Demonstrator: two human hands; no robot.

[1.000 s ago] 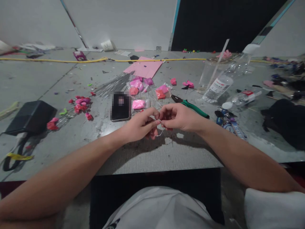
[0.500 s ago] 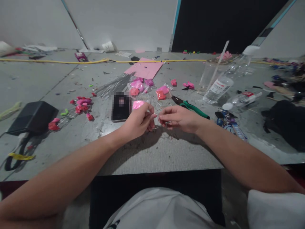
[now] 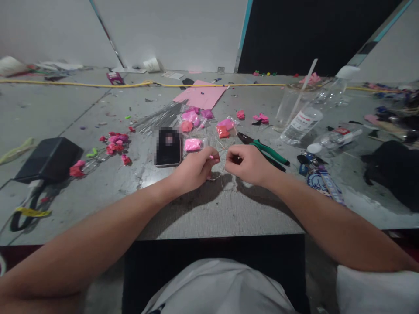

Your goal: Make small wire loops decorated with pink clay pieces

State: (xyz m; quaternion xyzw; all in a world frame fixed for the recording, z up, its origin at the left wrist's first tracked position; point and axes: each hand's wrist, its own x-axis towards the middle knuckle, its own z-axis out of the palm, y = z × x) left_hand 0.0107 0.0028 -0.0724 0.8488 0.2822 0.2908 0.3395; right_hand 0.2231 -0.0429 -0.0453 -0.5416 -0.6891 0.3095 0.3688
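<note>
Wire (image 3: 217, 178) between left hand (image 3: 195, 169) and right (image 3: 250, 165)

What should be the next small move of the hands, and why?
Perhaps bring the right hand gently nearer the left hand to steady the thin wire: it curves out below the left fingertips, and a gap separates the two hands.

Near table edge (image 3: 219, 222): bare, passable | right: pliers (image 3: 266, 150), keys (image 3: 310, 161) obstruct | left: phone (image 3: 169, 147) obstructs
</note>
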